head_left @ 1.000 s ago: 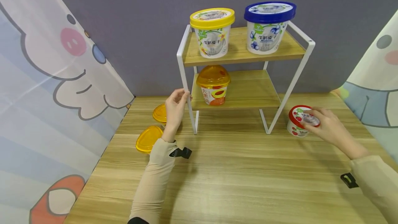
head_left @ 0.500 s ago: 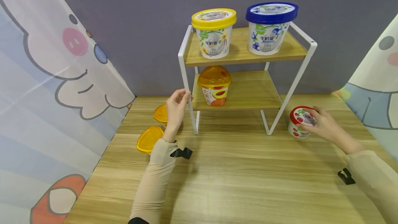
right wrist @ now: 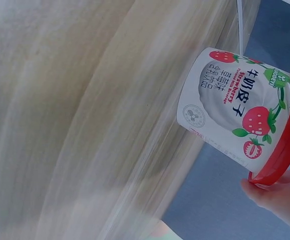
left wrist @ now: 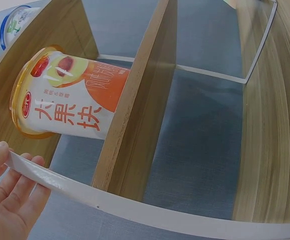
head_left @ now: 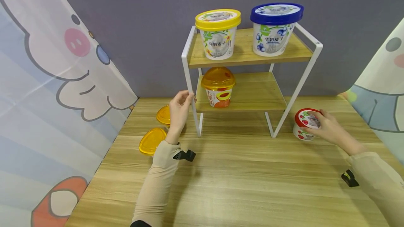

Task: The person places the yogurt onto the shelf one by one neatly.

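Note:
In the head view the left hand (head_left: pixel 179 109) pinches the white front-left post (head_left: pixel 186 76) of a two-tier shelf; the left wrist view shows the thumb and fingers (left wrist: pixel 22 197) on either side of that post. The right hand (head_left: pixel 329 129) grips the red lid of a strawberry tub (head_left: pixel 303 136), which stands on the table right of the shelf. Thumb and fingers lie at the lid's edge, seen also in the right wrist view around the tub (right wrist: pixel 235 107). An orange-domed cup (head_left: pixel 217 95) sits on the lower board.
On the upper board stand a yellow-lidded tub (head_left: pixel 217 41) and a blue-lidded tub (head_left: pixel 271 39). Two orange-lidded cups, one nearer (head_left: pixel 152 140) and one farther (head_left: pixel 163 115), are left of the shelf, beside the left forearm. A grey wall stands behind.
The right hand and forearm have shifted slightly left over the red lid. The whole head view has moved a little. The left hand keeps its place on the post.

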A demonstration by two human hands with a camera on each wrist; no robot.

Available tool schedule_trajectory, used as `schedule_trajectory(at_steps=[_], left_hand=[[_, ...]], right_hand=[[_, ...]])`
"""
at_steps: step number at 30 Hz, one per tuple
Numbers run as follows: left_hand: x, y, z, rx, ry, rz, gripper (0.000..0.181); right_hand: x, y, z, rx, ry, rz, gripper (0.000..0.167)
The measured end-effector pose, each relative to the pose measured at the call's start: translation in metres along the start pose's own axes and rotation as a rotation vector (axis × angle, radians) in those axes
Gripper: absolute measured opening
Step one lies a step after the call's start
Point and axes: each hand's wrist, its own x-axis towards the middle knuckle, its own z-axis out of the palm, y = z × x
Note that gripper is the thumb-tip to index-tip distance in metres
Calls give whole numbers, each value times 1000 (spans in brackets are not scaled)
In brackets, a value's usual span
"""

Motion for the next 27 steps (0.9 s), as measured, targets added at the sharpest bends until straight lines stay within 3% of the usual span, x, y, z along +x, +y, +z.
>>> schedule_trajectory(at_steps=[27], left_hand=[[0,-3,0,-17,-3,17,18]], right_hand=[[-1,-1,5,13,21,51,62]])
